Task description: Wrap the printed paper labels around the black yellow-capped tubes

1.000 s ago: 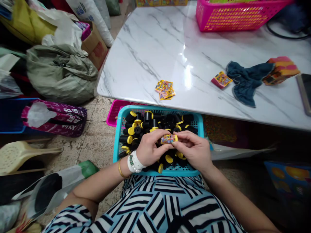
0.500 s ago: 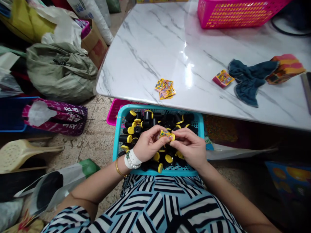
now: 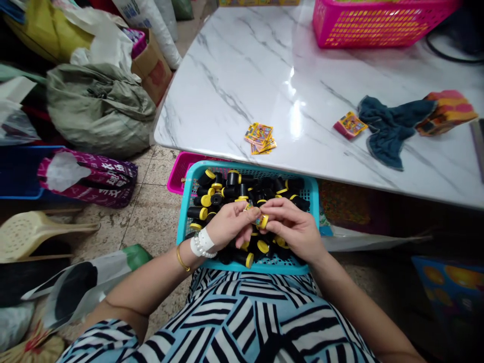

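Note:
Between both hands is a small canister [image 3: 263, 221] with a yellow cap and a colourful label around it. My left hand [image 3: 233, 222] has its thumb and fingers closed on the labelled side. On the capped end, the fingers of my right hand [image 3: 293, 224] are closed too. Both hands hover over a turquoise basket [image 3: 183, 212] on my lap, filled with black canisters [image 3: 194, 214] with yellow caps. On the table edge beyond lies a small fanned pile of yellow printed labels [image 3: 260, 137].
The white marbled table [image 3: 227, 65] carries a pink basket [image 3: 363, 30], a small label stack [image 3: 350, 125], a blue cloth [image 3: 395, 118] and an orange patterned bundle [image 3: 446, 112]. Left on the floor are a grey sack [image 3: 100, 108], a purple bag [image 3: 109, 176] and a cream stool [image 3: 26, 234].
The canister has been turned in my hands, so its yellow cap now points lower toward me. My left fingers have shifted along it. The view has moved slightly.

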The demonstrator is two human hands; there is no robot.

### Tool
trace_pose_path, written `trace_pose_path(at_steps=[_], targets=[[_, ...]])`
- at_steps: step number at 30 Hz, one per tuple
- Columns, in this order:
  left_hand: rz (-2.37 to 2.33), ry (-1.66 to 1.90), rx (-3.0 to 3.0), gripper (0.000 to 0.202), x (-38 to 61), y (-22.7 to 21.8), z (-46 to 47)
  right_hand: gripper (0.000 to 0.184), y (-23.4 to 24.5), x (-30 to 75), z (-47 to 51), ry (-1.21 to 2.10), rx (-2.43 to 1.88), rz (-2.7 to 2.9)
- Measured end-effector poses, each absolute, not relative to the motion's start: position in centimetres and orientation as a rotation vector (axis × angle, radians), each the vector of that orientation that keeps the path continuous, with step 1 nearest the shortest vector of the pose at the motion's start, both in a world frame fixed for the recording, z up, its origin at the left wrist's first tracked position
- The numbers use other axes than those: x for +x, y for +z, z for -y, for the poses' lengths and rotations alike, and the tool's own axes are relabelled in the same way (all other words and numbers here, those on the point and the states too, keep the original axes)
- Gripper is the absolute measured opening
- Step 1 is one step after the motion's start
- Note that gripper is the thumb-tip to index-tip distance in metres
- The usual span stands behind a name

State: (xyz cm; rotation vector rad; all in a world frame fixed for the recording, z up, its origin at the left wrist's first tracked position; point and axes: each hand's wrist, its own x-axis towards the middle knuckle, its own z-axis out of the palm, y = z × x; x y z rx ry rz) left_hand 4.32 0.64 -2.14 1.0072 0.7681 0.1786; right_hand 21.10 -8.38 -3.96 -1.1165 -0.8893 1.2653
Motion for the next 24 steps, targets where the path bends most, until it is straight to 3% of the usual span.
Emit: trace_pose_path(at_steps=[3,9,14,19,24], targets=[[-0.681,0.203,0.829,0.047,4.6,-2.0,-0.2,0.011,-3.9,20.8,8.8,1.195,-1.085,0.914],[-0.632,0.265,0.654,0.043,4.8,-2.4,0.5,0.018,-4.6,20.4,9.3,1.032,-1.048,0.904],[-0.763,0.337,0.684,0.049,5.2,-2.6,0.8,0.031,-4.0,21.0,8.5,0.772,-1.171,1.306],[-0.648,0.278,0.575,0.043,5.1,-2.7,0.8,0.028,-4.2,21.1,8.5,0.519,-1.229,1.348],[-0.692,0.263,0.643,0.047,4.8,-3.3,0.9,0.031,-4.3,20.9,8.6,0.588,-1.265,1.423]])
